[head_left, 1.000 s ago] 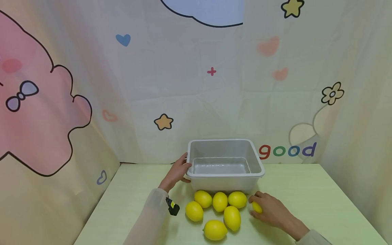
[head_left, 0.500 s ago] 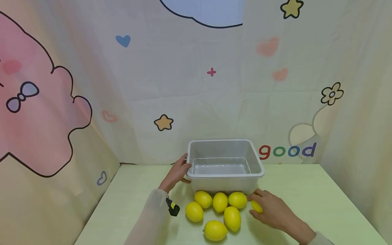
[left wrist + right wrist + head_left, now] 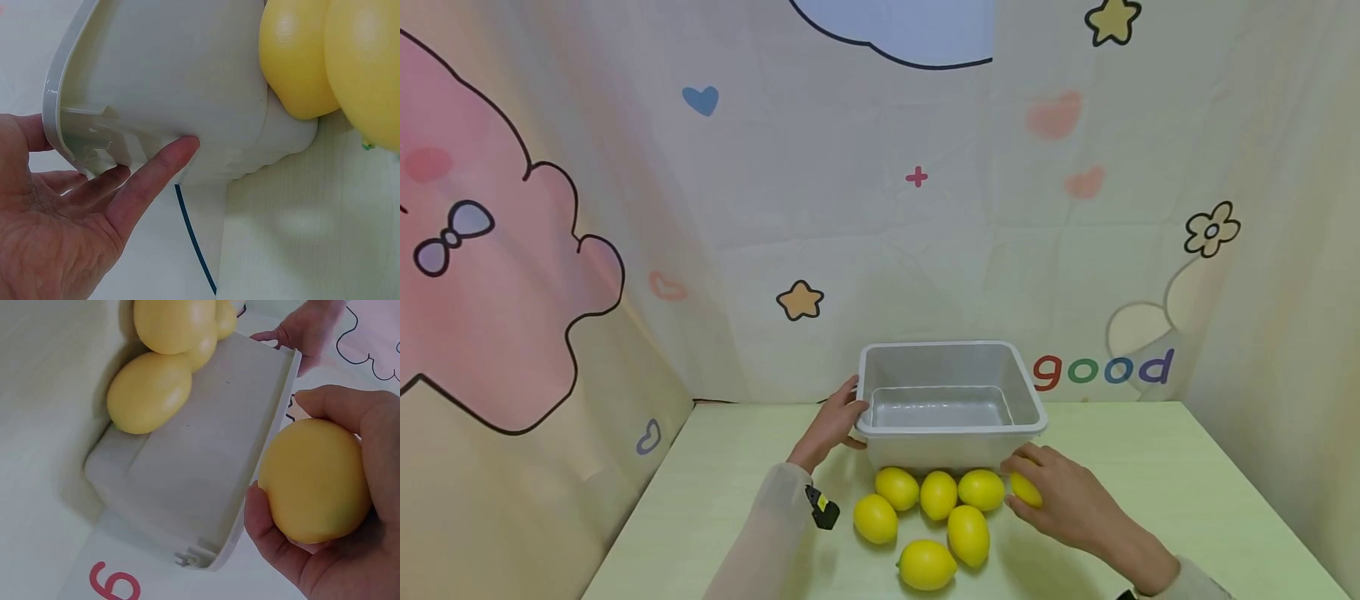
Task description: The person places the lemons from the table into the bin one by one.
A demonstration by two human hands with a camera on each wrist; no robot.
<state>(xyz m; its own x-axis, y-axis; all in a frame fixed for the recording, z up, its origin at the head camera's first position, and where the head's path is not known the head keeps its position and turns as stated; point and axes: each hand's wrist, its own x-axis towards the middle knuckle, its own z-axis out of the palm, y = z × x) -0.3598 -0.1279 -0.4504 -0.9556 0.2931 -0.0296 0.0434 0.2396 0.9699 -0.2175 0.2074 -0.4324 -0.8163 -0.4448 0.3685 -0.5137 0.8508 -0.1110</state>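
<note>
My right hand (image 3: 1067,500) grips a yellow lemon (image 3: 315,481), with thumb and fingers curled round its sides. It is at the right front of a light grey plastic bin (image 3: 951,452), just right of the loose lemons. My left hand (image 3: 831,425) holds the bin's left end; in the left wrist view its thumb is at the rim (image 3: 52,103) and a fingertip (image 3: 187,145) presses the side wall. The bin is upright, and the part of its floor that shows bears nothing. Several lemons (image 3: 938,496) lie in front of it, some close against its front wall.
The pale green tabletop (image 3: 1157,467) ends at a printed cloth backdrop (image 3: 880,250) behind the bin. Cloth also hangs at the left and right sides. One lemon (image 3: 927,564) lies nearest the front, apart from the back row. A black wrist device (image 3: 822,507) sits on my left sleeve.
My right hand has risen slightly with the lemon and tilted, so more of the lemon's side shows. The left hand, bin and other lemons have stayed in place.
</note>
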